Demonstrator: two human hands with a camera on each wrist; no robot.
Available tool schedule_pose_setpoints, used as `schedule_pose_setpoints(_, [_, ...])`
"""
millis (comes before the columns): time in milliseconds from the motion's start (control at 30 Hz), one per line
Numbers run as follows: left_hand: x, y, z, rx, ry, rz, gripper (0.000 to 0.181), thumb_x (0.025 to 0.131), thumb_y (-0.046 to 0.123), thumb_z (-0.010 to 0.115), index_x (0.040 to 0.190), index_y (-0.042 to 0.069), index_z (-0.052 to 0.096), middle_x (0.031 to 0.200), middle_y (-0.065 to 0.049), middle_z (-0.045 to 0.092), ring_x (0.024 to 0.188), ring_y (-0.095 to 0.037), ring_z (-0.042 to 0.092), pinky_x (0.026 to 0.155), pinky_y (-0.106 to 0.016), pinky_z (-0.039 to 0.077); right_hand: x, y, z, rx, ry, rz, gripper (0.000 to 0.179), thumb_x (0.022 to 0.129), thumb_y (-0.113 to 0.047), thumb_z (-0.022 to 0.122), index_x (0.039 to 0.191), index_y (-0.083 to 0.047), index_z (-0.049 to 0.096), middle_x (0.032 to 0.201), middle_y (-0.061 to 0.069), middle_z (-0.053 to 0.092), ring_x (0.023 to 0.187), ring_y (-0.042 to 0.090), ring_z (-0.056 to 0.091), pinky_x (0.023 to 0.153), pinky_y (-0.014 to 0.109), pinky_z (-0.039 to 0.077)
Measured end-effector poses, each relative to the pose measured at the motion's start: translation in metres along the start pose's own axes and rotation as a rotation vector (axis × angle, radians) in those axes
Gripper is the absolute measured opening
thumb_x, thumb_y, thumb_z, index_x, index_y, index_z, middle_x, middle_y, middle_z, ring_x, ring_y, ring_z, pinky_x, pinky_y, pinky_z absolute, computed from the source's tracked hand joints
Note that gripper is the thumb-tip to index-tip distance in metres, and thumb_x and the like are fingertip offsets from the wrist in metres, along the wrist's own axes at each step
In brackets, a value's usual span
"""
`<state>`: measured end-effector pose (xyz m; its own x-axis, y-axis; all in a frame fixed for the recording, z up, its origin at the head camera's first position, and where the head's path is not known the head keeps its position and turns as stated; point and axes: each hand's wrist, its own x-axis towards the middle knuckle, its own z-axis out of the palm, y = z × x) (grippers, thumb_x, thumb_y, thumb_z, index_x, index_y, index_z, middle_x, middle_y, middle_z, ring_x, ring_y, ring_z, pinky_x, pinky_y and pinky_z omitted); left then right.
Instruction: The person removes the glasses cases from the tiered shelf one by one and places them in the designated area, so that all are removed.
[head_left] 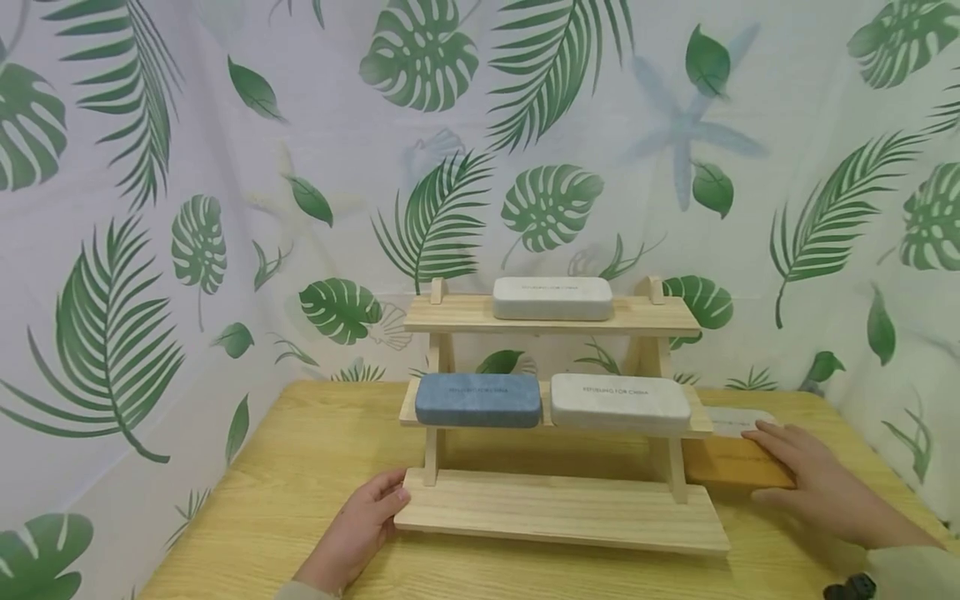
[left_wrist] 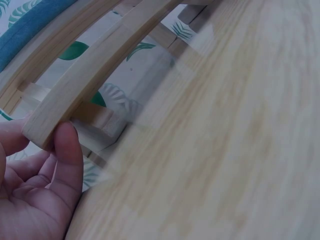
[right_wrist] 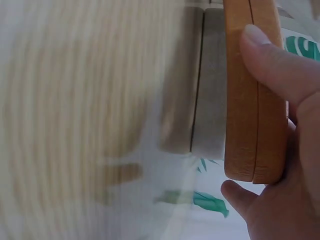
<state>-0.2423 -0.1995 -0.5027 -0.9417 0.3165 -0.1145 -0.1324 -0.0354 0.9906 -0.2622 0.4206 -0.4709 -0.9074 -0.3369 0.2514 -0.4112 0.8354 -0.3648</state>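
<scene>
The left hand [head_left: 358, 523] has its grip pinched on the bottom shelf's left end of the wooden rack [head_left: 558, 510]. The right hand [head_left: 821, 483] has its grip clamped around the orange case [head_left: 735, 463], right of the rack, near a pale case [head_left: 735, 419]; whether it touches the table [head_left: 300, 467] is unclear.
</scene>
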Motion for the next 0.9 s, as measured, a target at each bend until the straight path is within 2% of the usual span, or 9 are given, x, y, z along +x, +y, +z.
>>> schedule_pose_setpoints(133, [-0.002, -0.001, -0.001, 0.032, 0.002, -0.007, 0.074, 0.108, 0.035, 0.051, 0.155, -0.014, 0.018, 0.155, -0.033, 0.030, 0.137, -0.036, 0.037, 0.112, -0.053, 0.036, 0.008, 0.002, 0.005, -0.005, -0.050, 0.037, 0.086, 0.082, -0.039, 0.084, 0.147, 0.000, 0.044, 0.151, 0.036, 0.035, 0.132, 0.065, 0.023, 0.096, 0.080, 0.024])
schedule_pose_setpoints(267, [-0.001, -0.002, 0.000, 0.031, -0.007, -0.011, 0.075, 0.108, 0.035, 0.051, 0.155, -0.014, 0.018, 0.156, -0.033, 0.028, 0.140, -0.038, 0.033, 0.114, -0.057, 0.030, 0.012, 0.006, 0.007, -0.027, -0.064, 0.059, 0.086, 0.082, -0.039, 0.084, 0.146, 0.002, 0.044, 0.149, 0.037, 0.036, 0.130, 0.066, 0.025, 0.096, 0.080, 0.024])
schedule_pose_setpoints(500, [0.001, -0.001, -0.001, 0.007, -0.004, -0.008, 0.073, 0.108, 0.034, 0.052, 0.154, -0.013, 0.020, 0.153, -0.030, 0.035, 0.133, -0.031, 0.045, 0.108, -0.045, 0.042, 0.018, 0.014, 0.010, -0.032, -0.116, 0.094, 0.090, 0.081, -0.047, 0.082, 0.146, 0.002, 0.043, 0.149, 0.037, 0.035, 0.130, 0.066, 0.024, 0.098, 0.080, 0.023])
schedule_pose_setpoints(567, [0.001, -0.001, 0.000, 0.006, -0.004, -0.008, 0.073, 0.108, 0.033, 0.052, 0.154, -0.013, 0.020, 0.153, -0.030, 0.035, 0.132, -0.030, 0.045, 0.108, -0.045, 0.042, 0.019, 0.017, 0.010, -0.031, -0.121, 0.102, 0.091, 0.081, -0.047, 0.082, 0.147, 0.003, 0.043, 0.149, 0.037, 0.034, 0.130, 0.066, 0.023, 0.098, 0.080, 0.022])
schedule_pose_setpoints(767, [0.000, 0.000, 0.000, 0.020, 0.010, -0.019, 0.073, 0.108, 0.034, 0.051, 0.155, -0.012, 0.020, 0.155, -0.031, 0.032, 0.136, -0.033, 0.040, 0.112, -0.054, 0.035, 0.026, 0.033, 0.008, -0.051, -0.111, 0.053, 0.085, 0.082, -0.037, 0.084, 0.144, 0.006, 0.044, 0.146, 0.040, 0.036, 0.128, 0.067, 0.026, 0.098, 0.080, 0.023])
schedule_pose_setpoints(900, [0.001, 0.000, -0.001, 0.000, 0.005, -0.008, 0.071, 0.108, 0.031, 0.052, 0.154, -0.013, 0.020, 0.153, -0.030, 0.035, 0.133, -0.031, 0.045, 0.108, -0.043, 0.043, 0.031, 0.042, 0.005, -0.062, -0.119, 0.037, 0.084, 0.081, -0.033, 0.085, 0.142, 0.008, 0.045, 0.145, 0.042, 0.036, 0.127, 0.070, 0.025, 0.098, 0.079, 0.023])
